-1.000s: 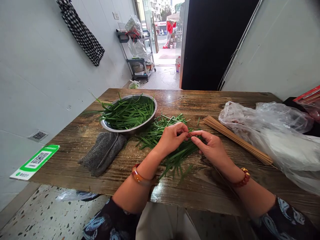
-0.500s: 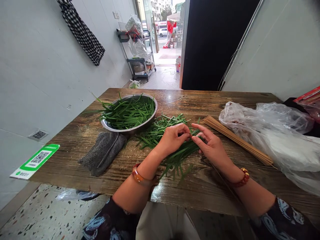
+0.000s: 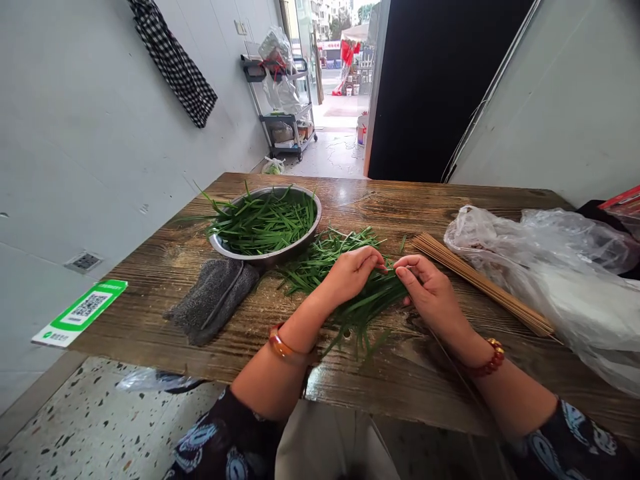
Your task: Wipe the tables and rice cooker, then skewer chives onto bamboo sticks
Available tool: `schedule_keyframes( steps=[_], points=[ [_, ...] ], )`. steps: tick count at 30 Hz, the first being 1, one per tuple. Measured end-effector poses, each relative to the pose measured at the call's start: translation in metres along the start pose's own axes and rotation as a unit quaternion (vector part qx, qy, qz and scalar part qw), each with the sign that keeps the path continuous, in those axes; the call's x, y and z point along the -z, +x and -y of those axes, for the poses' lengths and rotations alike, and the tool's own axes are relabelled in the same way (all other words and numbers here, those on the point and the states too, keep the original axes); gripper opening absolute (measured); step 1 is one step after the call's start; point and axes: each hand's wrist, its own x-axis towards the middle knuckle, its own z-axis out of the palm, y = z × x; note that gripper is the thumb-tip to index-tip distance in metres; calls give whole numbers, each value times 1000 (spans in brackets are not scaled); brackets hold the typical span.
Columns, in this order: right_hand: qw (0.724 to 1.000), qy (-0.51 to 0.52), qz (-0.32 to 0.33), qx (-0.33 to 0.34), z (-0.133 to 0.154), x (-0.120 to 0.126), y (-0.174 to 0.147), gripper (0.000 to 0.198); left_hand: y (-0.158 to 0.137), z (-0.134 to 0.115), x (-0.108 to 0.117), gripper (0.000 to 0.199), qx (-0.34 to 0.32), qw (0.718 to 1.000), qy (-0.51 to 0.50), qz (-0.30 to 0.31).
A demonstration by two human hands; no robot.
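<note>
Above a loose pile of garlic chives on the wooden table, my two hands almost meet. The fingertips of my left hand are pinched on a thin green chive strand. Just to its right, my right hand pinches the same strand between thumb and forefinger, its other fingers curled. A thin, blurred stick-like line runs from beneath the right hand towards me; what it is attached to is hidden. More cut chives fill a steel bowl behind and left of my hands.
A bundle of thin bamboo sticks lies right of my hands, beside clear plastic bags. Left are a dark grey cloth and a green QR code card. The wooden table ends close to my lap.
My right hand's raised forefinger has come down to meet its thumb, and a green strand now shows between the fingertips. The whole view has shifted slightly.
</note>
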Motion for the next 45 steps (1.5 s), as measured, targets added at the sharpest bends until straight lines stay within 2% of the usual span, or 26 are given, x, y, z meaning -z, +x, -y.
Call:
schedule_keyframes(
  steps=[3, 8, 11, 15, 19, 33, 35, 40, 45],
  points=[
    [1000, -10, 2, 11, 0, 0, -1, 28, 1, 4, 2, 22, 20, 1000, 13, 1],
    [999, -39, 12, 28, 2, -1, -1, 26, 1, 2, 7, 23, 47, 995, 20, 86],
    [999, -42, 11, 27, 4, -1, -1, 25, 1, 0, 9, 25, 42, 993, 31, 109],
    [999, -41, 13, 28, 5, 0, -2, 25, 1, 0, 9, 26, 33, 994, 48, 95],
    [999, -43, 14, 31, 3, 0, -2, 26, 2, 0, 9, 25, 54, 995, 33, 78],
    [998, -46, 12, 30, 1, -1, -2, 27, 1, 1, 9, 25, 27, 994, 28, 104],
    [998, -52, 11, 34, 2, -1, -2, 26, 1, 0, 9, 26, 29, 995, 39, 83],
    [997, -63, 9, 34, 6, 0, -3, 29, 1, 0, 9, 23, -3, 998, 65, -23],
    [998, -59, -4, 31, 7, 0, -3, 31, -1, -3, 6, 23, -4, 999, 32, 32]
  ],
)
